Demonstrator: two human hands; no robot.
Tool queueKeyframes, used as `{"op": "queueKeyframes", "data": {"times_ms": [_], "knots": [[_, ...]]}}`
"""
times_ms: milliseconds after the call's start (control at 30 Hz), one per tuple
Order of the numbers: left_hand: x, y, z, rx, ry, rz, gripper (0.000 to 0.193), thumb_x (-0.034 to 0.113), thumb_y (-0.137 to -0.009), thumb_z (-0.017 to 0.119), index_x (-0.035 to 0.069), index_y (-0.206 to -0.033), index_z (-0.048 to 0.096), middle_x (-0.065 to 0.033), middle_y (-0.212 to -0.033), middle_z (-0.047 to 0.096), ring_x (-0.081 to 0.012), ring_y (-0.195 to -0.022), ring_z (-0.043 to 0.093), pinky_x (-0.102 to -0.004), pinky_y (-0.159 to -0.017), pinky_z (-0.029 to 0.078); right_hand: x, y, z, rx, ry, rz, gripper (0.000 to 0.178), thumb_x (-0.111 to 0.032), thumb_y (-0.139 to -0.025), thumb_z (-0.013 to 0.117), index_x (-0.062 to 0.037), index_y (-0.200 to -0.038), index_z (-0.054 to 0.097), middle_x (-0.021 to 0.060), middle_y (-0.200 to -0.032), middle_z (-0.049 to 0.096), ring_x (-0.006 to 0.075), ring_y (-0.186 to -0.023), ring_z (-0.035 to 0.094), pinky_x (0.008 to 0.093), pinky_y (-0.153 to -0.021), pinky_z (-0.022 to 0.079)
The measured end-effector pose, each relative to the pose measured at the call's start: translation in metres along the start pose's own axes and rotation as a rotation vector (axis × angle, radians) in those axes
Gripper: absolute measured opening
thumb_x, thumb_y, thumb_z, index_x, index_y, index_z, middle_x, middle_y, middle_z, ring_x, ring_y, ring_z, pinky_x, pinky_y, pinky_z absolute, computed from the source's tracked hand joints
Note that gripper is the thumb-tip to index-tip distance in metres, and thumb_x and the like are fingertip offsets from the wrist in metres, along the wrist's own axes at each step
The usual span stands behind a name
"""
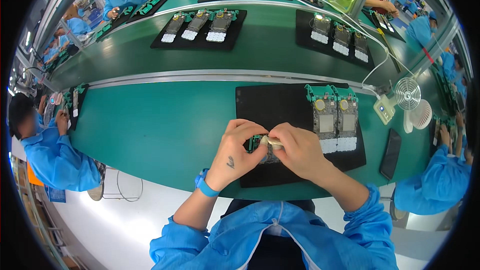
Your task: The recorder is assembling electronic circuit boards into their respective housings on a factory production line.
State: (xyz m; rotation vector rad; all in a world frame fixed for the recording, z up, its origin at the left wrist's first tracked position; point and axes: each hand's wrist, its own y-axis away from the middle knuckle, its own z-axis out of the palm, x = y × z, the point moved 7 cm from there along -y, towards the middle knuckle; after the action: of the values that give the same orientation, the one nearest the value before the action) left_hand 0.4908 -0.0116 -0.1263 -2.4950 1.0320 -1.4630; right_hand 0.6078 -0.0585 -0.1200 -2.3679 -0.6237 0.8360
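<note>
A green table (145,125) stretched along a metal rail (175,76). Right of its middle lay a large black mat (275,105), with a dark phone (391,154) just beside it. A narrow mat (73,121) lay at the left end. Beyond the rail, a green bench (270,45) carried two more black mats (237,25).

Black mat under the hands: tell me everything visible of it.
The black mat is a flat, roughly rectangular, matte-looking sheet on the green table, reaching close to its front edge. Two circuit boards with green frames lie side by side on its right part. The left hand and right hand are over its front part, hiding some of it; whether they touch it, I can't tell.
</note>
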Motion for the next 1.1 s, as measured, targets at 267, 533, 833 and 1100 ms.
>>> {"op": "queueKeyframes", "data": {"times_ms": [267,533,833,1100], "knots": [[0.000,-0.002,0.006,-0.002,-0.005,-0.028,0.018,0.004,-0.068,0.066,0.002,-0.086,0.066,-0.0092,-0.088,0.066,-0.0281,-0.093,0.054,-0.0376,-0.081,0.046,0.011,0.010,0.002,-0.003,-0.057,0.092,0.034,0.005,-0.065,0.067,-0.0030,-0.094,0.051,0.0083,-0.084,0.058,0.0261,-0.066,0.060,0.0310,-0.054,0.048],[-0.003,-0.005,0.013,0.015,-0.017,-0.105,0.018,0.004,-0.069,0.066,0.003,-0.086,0.069,-0.0087,-0.086,0.067,-0.0250,-0.097,0.057,-0.0345,-0.083,0.047,0.023,0.040,0.025,-0.076,-0.192,0.573,0.030,-0.018,-0.081,0.060,-0.0076,-0.104,0.044,0.0133,-0.072,0.061,0.0332,-0.060,0.061,0.0392,-0.050,0.047],[0.000,-0.004,0.016,0.047,-0.007,-0.154,0.019,0.002,-0.066,0.062,0.003,-0.085,0.068,-0.0079,-0.085,0.066,-0.0238,-0.094,0.056,-0.0334,-0.081,0.047,0.010,0.033,0.018,0.075,0.163,0.355,0.024,-0.018,-0.078,0.063,-0.0077,-0.092,0.047,0.0079,-0.059,0.056,0.0254,-0.043,0.055,0.0361,-0.038,0.040],[0.022,0.018,0.016,0.075,-0.085,0.030,0.023,0.000,-0.064,0.064,0.004,-0.086,0.066,-0.0078,-0.090,0.066,-0.0305,-0.105,0.053,-0.0372,-0.090,0.043,0.000,0.022,-0.023,-0.015,-0.049,-0.061,0.023,-0.009,-0.066,0.063,-0.0032,-0.084,0.049,0.0147,-0.099,0.056,0.0321,-0.090,0.054,0.0418,-0.077,0.043]]}}
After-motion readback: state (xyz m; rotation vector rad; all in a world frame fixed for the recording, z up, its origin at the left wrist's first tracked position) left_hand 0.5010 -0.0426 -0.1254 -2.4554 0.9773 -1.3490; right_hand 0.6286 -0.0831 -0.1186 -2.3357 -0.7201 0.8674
